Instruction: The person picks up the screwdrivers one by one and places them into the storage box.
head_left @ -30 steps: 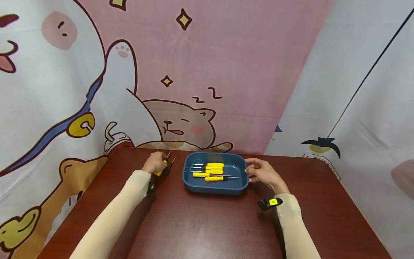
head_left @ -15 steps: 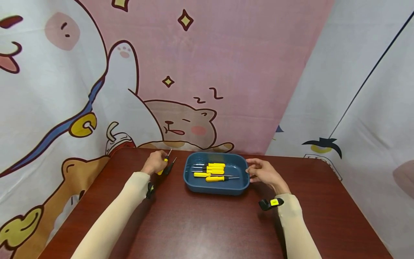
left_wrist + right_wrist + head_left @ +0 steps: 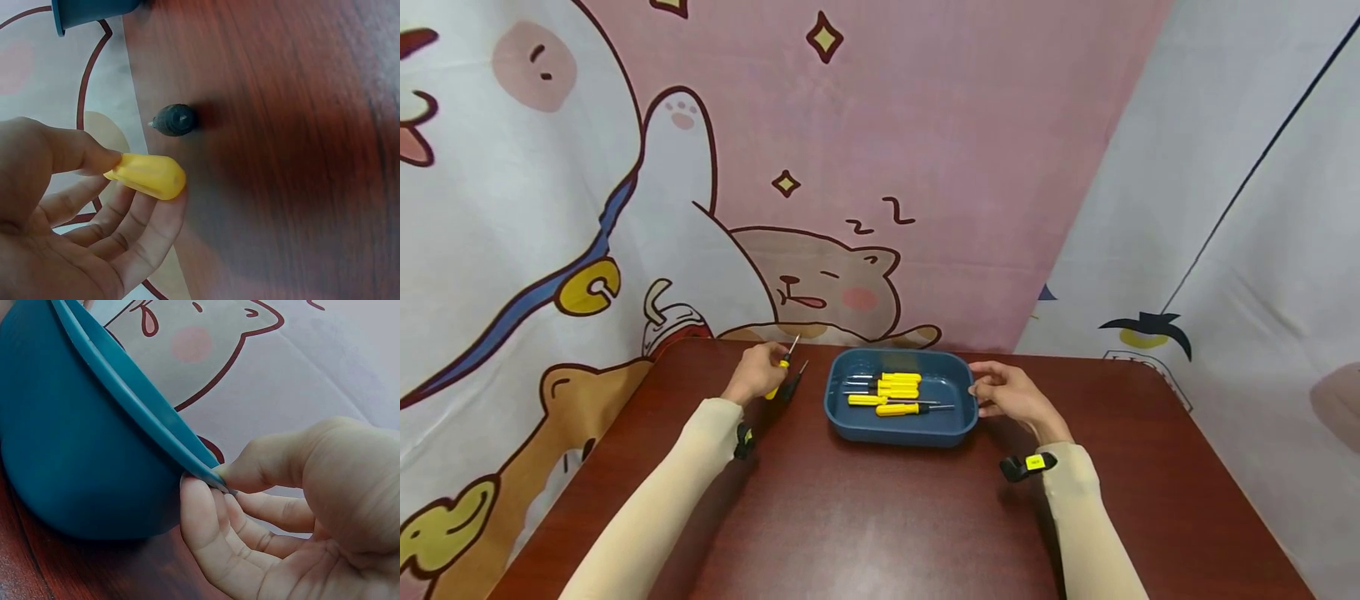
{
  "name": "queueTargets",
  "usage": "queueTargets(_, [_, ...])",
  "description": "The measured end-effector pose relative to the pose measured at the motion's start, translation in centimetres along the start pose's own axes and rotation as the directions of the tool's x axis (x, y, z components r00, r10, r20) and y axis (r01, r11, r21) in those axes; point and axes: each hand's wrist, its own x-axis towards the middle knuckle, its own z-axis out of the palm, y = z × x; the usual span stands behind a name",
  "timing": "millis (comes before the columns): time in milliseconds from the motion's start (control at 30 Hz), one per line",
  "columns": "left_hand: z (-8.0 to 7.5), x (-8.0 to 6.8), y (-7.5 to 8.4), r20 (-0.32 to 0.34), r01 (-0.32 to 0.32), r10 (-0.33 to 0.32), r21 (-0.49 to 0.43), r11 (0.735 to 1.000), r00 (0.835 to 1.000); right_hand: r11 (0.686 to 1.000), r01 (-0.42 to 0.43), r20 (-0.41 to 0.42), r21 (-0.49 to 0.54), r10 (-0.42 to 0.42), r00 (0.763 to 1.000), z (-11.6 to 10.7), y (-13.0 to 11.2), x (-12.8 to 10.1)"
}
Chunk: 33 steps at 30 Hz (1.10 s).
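Observation:
My left hand [image 3: 757, 372] pinches a yellow-handled screwdriver [image 3: 150, 175] between thumb and fingers, its shaft pointing up and away in the head view. Just right of it a dark-handled screwdriver [image 3: 792, 385] lies on the table; the left wrist view shows its dark handle end [image 3: 175, 120]. My right hand [image 3: 1011, 396] pinches the right rim of a blue bin [image 3: 895, 435], thumb on top and fingers beneath the lip [image 3: 206, 475]. Inside the bin lie several yellow screwdrivers [image 3: 898, 393], their shafts pointing both left and right.
The brown wooden table [image 3: 850, 517] ends at a cartoon-printed cloth [image 3: 970, 167] hanging close behind its back edge. The bin stands near that back edge, to the right of the dark-handled screwdriver. Each wrist wears a small black strap-on camera [image 3: 1028, 467].
My left hand has lifted slightly, and the yellow screwdriver in it has come up and away from the dark-handled one. The right hand keeps its grip on the bin's rim.

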Motion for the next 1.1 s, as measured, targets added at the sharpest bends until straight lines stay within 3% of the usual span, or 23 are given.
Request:
queueTargets(533, [-0.2, -0.8, 1.3, -0.013, -0.046, 0.045, -0.015, 0.999, 0.999, 1.000, 0.002, 0.004, 0.004, -0.002, 1.000, 0.2, -0.1, -0.1])
queueTargets(1100, [-1.1, -1.8, 4.0, 0.002, -0.179, 0.180, 0.056, 0.982, 0.984, 1.000, 0.002, 0.001, 0.003, -0.002, 1.000, 0.0, -0.1, -0.1])
